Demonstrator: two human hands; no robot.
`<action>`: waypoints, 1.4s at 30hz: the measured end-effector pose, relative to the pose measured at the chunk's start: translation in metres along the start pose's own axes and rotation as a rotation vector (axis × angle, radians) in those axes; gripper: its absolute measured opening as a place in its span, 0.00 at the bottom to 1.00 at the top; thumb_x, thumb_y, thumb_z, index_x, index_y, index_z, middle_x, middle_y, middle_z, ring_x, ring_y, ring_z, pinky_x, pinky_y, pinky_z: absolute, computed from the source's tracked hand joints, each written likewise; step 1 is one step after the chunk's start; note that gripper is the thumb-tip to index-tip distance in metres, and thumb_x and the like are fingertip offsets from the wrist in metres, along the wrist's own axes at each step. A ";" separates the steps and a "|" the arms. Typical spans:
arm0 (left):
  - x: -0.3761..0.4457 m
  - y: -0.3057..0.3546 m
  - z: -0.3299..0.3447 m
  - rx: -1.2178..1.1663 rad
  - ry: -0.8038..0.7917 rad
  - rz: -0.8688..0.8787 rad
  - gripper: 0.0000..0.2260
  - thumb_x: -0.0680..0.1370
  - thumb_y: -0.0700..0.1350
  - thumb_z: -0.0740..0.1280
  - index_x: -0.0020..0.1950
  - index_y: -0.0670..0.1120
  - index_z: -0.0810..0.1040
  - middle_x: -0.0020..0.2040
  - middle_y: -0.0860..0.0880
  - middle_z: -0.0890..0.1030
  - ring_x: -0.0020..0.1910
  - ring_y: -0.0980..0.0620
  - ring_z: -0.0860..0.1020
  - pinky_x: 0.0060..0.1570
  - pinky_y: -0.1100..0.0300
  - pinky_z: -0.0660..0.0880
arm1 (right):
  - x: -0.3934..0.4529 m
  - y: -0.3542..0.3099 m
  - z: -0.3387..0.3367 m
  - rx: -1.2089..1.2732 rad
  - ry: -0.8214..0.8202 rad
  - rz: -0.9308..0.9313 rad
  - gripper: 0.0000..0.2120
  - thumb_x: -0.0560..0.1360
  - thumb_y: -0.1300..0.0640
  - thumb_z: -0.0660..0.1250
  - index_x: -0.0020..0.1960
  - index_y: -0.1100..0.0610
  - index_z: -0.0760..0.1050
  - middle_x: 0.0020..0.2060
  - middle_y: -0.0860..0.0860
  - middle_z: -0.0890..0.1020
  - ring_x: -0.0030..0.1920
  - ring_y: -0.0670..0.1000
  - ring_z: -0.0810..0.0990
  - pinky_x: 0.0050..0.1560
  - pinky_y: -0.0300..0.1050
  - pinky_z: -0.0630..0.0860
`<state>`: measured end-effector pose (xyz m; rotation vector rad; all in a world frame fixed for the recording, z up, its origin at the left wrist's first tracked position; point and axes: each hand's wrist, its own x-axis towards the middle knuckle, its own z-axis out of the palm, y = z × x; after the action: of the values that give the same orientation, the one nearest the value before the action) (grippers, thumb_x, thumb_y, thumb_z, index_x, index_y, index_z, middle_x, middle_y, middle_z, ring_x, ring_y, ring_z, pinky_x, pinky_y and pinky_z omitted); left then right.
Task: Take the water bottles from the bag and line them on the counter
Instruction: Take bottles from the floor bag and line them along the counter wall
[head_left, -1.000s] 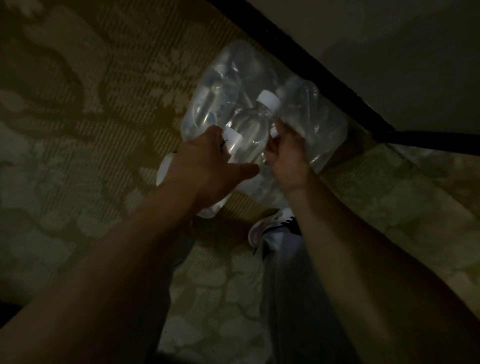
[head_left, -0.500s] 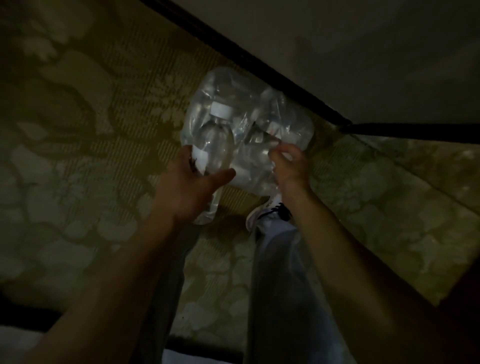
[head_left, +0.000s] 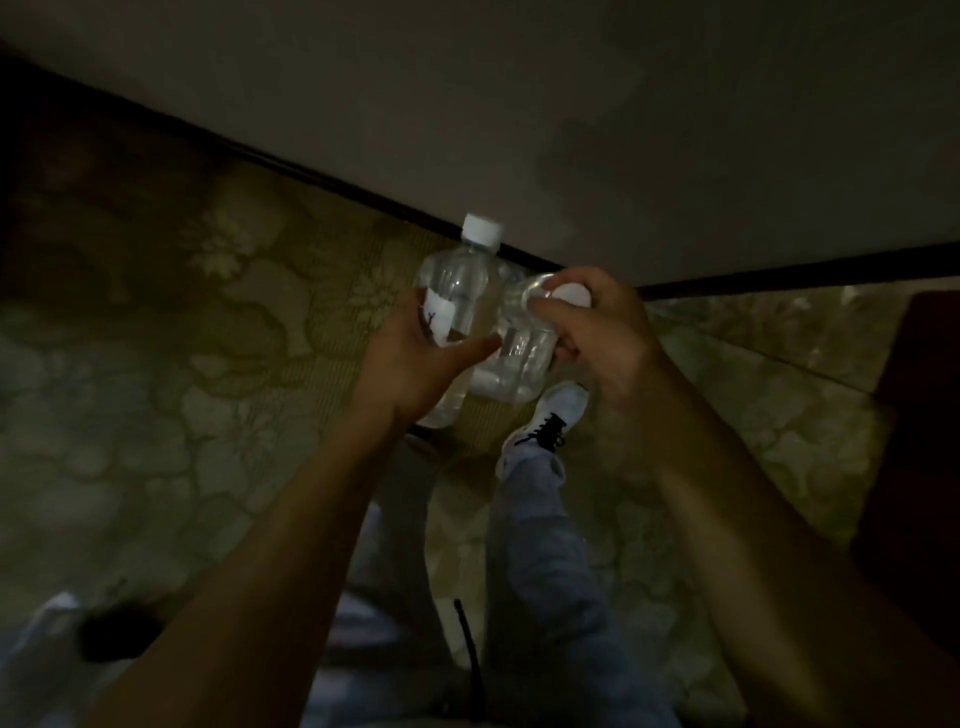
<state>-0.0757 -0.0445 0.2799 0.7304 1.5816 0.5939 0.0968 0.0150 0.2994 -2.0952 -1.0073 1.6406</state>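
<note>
The scene is dim. My left hand (head_left: 415, 358) grips a clear water bottle (head_left: 457, 291) with a white cap and a white label, held nearly upright above the floor. My right hand (head_left: 592, 332) grips a second clear bottle (head_left: 519, 358) near its white cap, right beside the first. Whether clear plastic wrap still surrounds the second bottle cannot be told. No separate bag shows.
Below is a patterned green carpet (head_left: 182, 389). A pale wall or cabinet face (head_left: 623, 130) with a dark base strip (head_left: 363, 192) runs across the top. My legs and a white shoe (head_left: 550, 421) stand under the hands. A dark piece of furniture (head_left: 914, 467) is at the right edge.
The bottle in my left hand has come clear of the plastic pack and been lifted. My right hand shifted from the plastic wrap to gripping a second bottle. The view rose away from the floor.
</note>
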 end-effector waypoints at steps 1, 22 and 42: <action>-0.008 0.012 -0.008 0.004 0.001 0.018 0.24 0.69 0.50 0.78 0.60 0.47 0.73 0.48 0.51 0.83 0.43 0.58 0.83 0.39 0.64 0.78 | -0.016 -0.015 -0.003 -0.025 -0.014 -0.037 0.09 0.71 0.60 0.73 0.48 0.50 0.77 0.51 0.54 0.80 0.46 0.53 0.81 0.38 0.44 0.79; -0.180 0.167 -0.100 -0.272 0.199 0.461 0.16 0.77 0.51 0.68 0.62 0.49 0.72 0.50 0.51 0.79 0.40 0.64 0.80 0.37 0.70 0.77 | -0.238 -0.211 -0.022 -0.264 0.033 -0.820 0.12 0.67 0.51 0.77 0.45 0.53 0.78 0.37 0.48 0.84 0.40 0.48 0.84 0.40 0.56 0.82; -0.368 0.193 -0.337 -0.322 0.361 0.894 0.26 0.69 0.50 0.71 0.66 0.47 0.73 0.57 0.52 0.83 0.56 0.54 0.82 0.50 0.59 0.81 | -0.432 -0.348 0.148 -0.288 -0.452 -1.255 0.06 0.67 0.53 0.75 0.42 0.54 0.80 0.30 0.51 0.76 0.28 0.42 0.72 0.26 0.36 0.68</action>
<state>-0.3612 -0.1783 0.7121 1.1154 1.3665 1.6674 -0.2055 -0.0578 0.7824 -0.7062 -2.1526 1.2438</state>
